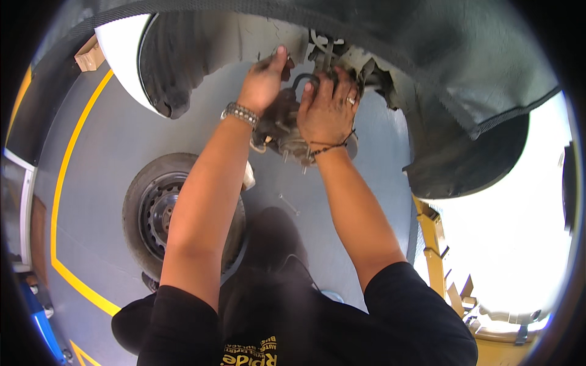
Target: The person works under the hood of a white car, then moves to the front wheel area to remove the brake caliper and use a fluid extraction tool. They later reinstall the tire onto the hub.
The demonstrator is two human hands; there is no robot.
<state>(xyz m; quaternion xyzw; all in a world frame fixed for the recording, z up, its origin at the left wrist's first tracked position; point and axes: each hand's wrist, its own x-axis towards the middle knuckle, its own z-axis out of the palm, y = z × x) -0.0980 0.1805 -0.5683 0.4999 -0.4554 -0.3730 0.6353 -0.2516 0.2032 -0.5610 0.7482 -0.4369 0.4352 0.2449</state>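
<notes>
Under the wheel arch, both of my hands are at a dirty wheel hub and brake assembly (294, 146) with bare studs. My left hand (261, 85) is closed at its upper left side, thumb up and fingers curled out of sight. What those fingers hold is hidden. Across the assembly's upper right lies my right hand (328, 113), its blackened fingers stretched upward and spread, with the tips against dark parts. A curved black hose (303, 78) runs between the two hands. Above it, the suspension strut (328, 55) shows only in part.
A removed wheel (137, 210) lies on the grey floor beneath my left forearm. A wrench (289, 204) is on the floor below the hub. Dark fender covers (482, 79) drape the car body overhead. Yellow metal equipment (433, 241) stands at right, a cardboard box (90, 55) at far left.
</notes>
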